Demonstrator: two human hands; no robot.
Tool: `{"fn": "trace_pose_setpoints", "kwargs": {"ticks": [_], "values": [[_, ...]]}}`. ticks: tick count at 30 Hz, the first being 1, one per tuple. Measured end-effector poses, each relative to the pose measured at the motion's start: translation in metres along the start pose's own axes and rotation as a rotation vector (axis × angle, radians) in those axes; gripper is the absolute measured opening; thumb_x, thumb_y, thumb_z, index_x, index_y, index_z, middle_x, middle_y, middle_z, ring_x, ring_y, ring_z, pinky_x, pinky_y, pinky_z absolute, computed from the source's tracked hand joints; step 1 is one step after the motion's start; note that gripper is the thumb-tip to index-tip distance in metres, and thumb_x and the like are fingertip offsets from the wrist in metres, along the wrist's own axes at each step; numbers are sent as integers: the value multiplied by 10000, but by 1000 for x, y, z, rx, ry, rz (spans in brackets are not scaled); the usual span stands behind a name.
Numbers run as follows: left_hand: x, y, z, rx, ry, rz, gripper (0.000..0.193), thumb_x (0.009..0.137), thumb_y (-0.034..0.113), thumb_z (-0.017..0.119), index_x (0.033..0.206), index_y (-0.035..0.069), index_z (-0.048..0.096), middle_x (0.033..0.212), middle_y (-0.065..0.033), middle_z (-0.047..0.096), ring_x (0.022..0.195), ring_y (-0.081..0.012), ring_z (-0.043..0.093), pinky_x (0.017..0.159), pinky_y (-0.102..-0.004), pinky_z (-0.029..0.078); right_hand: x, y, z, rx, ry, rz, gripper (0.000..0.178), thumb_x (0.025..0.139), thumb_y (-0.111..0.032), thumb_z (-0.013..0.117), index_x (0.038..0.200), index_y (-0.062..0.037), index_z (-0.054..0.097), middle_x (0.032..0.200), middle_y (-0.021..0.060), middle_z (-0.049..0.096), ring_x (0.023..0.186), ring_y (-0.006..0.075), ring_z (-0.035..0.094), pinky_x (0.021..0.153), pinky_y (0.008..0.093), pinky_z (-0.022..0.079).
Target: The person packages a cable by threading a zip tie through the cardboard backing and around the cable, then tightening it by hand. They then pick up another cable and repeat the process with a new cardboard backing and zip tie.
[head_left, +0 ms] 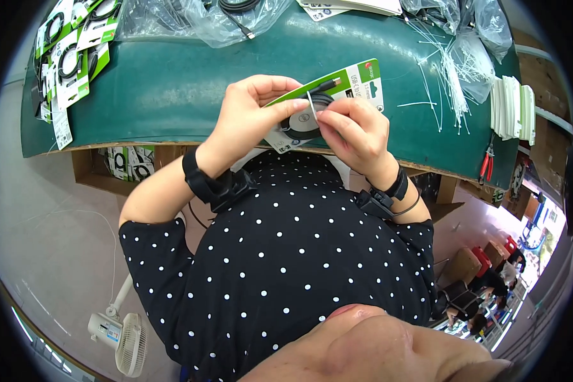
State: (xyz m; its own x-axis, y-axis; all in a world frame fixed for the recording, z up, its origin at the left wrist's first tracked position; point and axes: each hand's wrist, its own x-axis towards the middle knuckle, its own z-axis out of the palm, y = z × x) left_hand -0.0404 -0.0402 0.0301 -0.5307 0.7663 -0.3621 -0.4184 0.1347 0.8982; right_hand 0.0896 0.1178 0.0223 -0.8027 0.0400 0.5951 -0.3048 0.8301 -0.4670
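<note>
My left hand (248,118) grips the left side of a green and white backing card (369,73), its thumb lying across the front. A coiled black USB cable (323,99) lies against the card, one plug pointing toward the upper right. Around the coil and card runs a white cable tie (312,106). The closed fingertips of my right hand (361,132) pinch at the lower end of this tie. Both hands are just above the table's near edge, and the left fingers behind the card are partly hidden.
On the green table (172,83) lie packaged cables (70,63) at left, plastic bags with cables (197,22) at the back, and loose cable ties (452,83) at right. Stacked cards (512,108) and red-handled pliers (487,164) are at the right edge. A box (102,175) stands below.
</note>
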Motion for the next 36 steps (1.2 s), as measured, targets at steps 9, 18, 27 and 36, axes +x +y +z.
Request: {"fn": "trace_pose_setpoints", "kwargs": {"ticks": [9,18,27,36], "values": [[-28,1,3,744,130,852,233,732,-35,733,947,-21,644,948,-121,688,845,-241,673,737,-280,521,-5,-19,7,303,58,119,226,677,58,722,886,0,658,821,105,663,703,229,654,593,285,514],[-33,-15,0,1027,155,1226,249,695,-58,701,928,11,644,939,-107,690,843,-256,686,661,-300,530,-27,-33,20,1405,-26,1016,184,834,58,619,1014,19,621,893,96,663,715,182,641,607,275,517],[-35,-41,-2,931,175,1182,264,681,-61,699,927,23,651,938,-91,692,864,-251,688,652,-304,538,-39,-28,33,1432,39,1067,221,842,31,624,1059,-3,604,898,80,651,746,154,623,642,262,502],[-35,-46,-5,902,173,1179,276,673,-72,706,924,28,651,933,-89,689,887,-264,685,673,-314,550,-45,-26,40,1364,8,1035,280,823,9,656,1099,0,609,997,73,663,865,144,637,710,262,518]]}}
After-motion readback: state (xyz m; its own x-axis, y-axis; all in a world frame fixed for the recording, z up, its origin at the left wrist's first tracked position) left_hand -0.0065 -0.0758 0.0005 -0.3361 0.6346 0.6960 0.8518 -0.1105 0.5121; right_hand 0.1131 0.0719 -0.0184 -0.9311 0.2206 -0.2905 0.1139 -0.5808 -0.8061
